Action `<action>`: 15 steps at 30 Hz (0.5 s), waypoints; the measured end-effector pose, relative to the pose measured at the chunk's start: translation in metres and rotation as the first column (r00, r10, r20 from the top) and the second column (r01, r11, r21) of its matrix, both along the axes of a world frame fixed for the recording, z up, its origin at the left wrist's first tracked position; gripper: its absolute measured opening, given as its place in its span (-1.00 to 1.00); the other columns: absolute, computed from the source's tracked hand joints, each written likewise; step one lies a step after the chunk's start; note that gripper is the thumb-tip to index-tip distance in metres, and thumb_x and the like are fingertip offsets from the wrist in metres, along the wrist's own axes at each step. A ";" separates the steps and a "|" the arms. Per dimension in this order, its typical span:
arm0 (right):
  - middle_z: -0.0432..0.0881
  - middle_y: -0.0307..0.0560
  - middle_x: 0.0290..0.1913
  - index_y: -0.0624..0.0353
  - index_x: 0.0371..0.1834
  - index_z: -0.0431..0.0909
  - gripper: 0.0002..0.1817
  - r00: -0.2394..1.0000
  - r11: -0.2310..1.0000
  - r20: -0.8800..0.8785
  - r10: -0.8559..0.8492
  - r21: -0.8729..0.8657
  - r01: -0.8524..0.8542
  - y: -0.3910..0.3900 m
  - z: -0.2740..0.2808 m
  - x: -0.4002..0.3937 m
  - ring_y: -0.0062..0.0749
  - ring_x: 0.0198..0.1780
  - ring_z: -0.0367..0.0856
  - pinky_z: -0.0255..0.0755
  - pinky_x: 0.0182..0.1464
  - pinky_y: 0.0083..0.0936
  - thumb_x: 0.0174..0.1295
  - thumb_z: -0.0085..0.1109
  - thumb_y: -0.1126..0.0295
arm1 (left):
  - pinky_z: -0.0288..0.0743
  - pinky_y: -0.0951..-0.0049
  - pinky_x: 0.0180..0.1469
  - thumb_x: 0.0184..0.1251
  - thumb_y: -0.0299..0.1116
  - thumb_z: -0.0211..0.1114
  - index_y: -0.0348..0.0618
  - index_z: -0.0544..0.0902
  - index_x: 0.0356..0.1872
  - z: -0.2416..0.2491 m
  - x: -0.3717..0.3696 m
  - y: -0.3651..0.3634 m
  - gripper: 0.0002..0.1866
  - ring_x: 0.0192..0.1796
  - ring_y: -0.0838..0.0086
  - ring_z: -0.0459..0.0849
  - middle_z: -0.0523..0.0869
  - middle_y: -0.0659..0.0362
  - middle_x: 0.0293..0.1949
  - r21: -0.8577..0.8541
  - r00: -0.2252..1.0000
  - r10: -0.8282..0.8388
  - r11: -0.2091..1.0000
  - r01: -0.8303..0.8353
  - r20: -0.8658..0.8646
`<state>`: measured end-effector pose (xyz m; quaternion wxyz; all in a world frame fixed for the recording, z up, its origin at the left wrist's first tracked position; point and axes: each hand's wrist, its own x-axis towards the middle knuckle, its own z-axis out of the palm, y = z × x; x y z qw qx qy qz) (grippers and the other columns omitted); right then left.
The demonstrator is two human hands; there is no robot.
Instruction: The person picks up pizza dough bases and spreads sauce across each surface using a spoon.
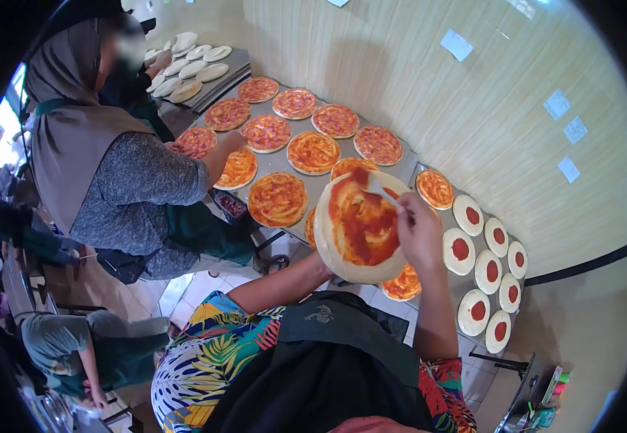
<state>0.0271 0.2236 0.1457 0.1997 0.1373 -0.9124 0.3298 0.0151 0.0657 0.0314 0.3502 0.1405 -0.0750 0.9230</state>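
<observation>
My left hand (318, 266) is under the lower left edge of a round dough base (371, 276), holding it up above the table; most of its fingers are hidden beneath. Red sauce (360, 227) covers much of the base in swirls, with a pale rim around it. Closed around the handle of a white spoon (386, 193) is my right hand (418, 224), over the base's right side. The spoon's sauce-covered tip is at the base's upper part.
Metal tables (288, 160) hold several topped pizzas and sauced bases. At the right, several pale bases (459, 252) carry red sauce spots. A co-worker (140, 173) reaches over pizzas at the left. Another person (75, 346) stands lower left. Plain dough rounds (212, 72) lie behind.
</observation>
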 end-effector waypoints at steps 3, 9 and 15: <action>0.65 0.04 -0.32 0.18 -0.14 0.53 -0.91 0.987 0.990 0.142 -0.072 -0.106 0.088 0.027 0.003 0.022 -0.19 -0.31 0.73 0.54 -0.26 -0.30 0.33 0.17 0.51 | 0.41 0.03 0.45 0.59 0.04 0.00 -0.06 0.30 0.50 0.002 -0.001 0.000 -0.39 0.41 0.15 0.50 0.43 -0.03 0.45 0.006 1.000 0.015 1.000 -0.015 0.001; 0.65 0.02 -0.34 0.16 -0.14 0.51 -0.91 0.997 0.992 0.067 0.049 -0.123 -0.041 0.005 -0.005 0.012 -0.19 -0.30 0.73 0.54 -0.27 -0.34 0.34 0.17 0.50 | 0.44 0.04 0.43 0.59 0.04 0.03 -0.06 0.31 0.49 0.003 -0.003 0.003 -0.39 0.41 0.14 0.50 0.42 -0.03 0.45 -0.022 1.000 0.023 0.999 -0.023 -0.005; 0.65 -0.03 -0.36 0.18 -0.18 0.54 -0.95 0.973 0.978 0.154 -0.169 -0.098 0.186 0.050 -0.006 0.025 -0.32 -0.41 0.67 0.53 -0.31 -0.42 0.34 0.15 0.52 | 0.35 0.00 0.49 0.58 0.08 0.00 -0.02 0.24 0.54 0.006 -0.011 0.006 -0.35 0.46 0.11 0.44 0.34 -0.04 0.50 0.069 0.997 -0.009 0.998 0.014 -0.072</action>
